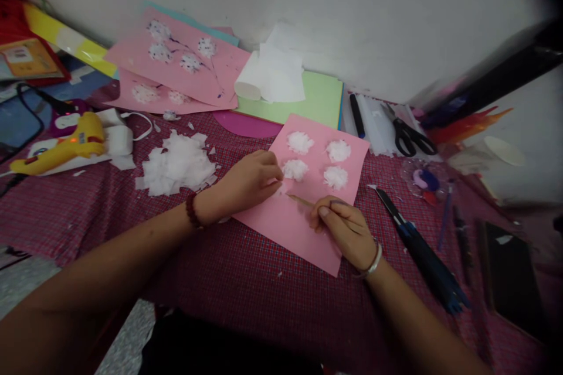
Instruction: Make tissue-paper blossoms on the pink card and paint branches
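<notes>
A pink sheet of paper (290,225) lies slanted on the cloth, with several white paper-petal flowers (338,150) on its upper part. My right hand (345,228) is closed around a thin pointed wooden stick (300,200), its tip pointing left just over the sheet. Beside the lower-left flower (295,170), my left hand (250,181) has its fingers curled and the thumb close to the forefinger. Whatever might be between those fingertips is too small to make out. A heap of white paper pieces (178,164) lies left of that hand.
At left a yellow glue gun (70,143) rests by a white adapter (119,139). Pink sheets with flowers and branches (229,70) lean at the back, near a white paper roll (248,79). At right are scissors (409,135), a utility knife (417,246) and a palette (424,179).
</notes>
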`<control>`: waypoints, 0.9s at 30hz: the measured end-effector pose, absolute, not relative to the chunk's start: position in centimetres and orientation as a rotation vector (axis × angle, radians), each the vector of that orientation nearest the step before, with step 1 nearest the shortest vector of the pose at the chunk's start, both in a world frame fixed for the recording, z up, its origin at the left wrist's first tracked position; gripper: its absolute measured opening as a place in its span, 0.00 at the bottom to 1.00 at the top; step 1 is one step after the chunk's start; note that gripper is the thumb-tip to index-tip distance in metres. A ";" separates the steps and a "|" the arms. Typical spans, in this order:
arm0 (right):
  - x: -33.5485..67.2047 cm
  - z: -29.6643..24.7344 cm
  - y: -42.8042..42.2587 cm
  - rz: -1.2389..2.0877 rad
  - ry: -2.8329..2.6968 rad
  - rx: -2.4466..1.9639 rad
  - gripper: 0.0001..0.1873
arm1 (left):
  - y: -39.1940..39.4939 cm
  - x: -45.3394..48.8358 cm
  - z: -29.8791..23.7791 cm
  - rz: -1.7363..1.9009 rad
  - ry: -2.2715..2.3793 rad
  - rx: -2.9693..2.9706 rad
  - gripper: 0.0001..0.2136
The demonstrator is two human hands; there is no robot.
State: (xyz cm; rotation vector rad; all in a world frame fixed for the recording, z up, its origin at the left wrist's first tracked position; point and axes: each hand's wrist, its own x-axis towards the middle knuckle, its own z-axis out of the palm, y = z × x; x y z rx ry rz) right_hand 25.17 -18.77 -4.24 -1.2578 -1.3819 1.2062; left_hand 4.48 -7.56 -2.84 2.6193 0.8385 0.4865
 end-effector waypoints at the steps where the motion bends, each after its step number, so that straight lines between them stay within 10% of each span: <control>1: 25.2 -4.2 -18.8 1.208 -1.388 -1.259 0.15 | -7.5 4.6 -3.2 0.489 0.908 2.566 0.06; 16: 24.9 -4.5 -18.7 1.237 -1.329 -1.243 0.14 | -5.1 1.5 0.3 0.614 1.053 1.545 0.11; 27: 24.8 -3.9 -18.7 1.202 -1.388 -1.243 0.15 | -7.5 5.3 -3.1 0.263 1.175 2.089 0.15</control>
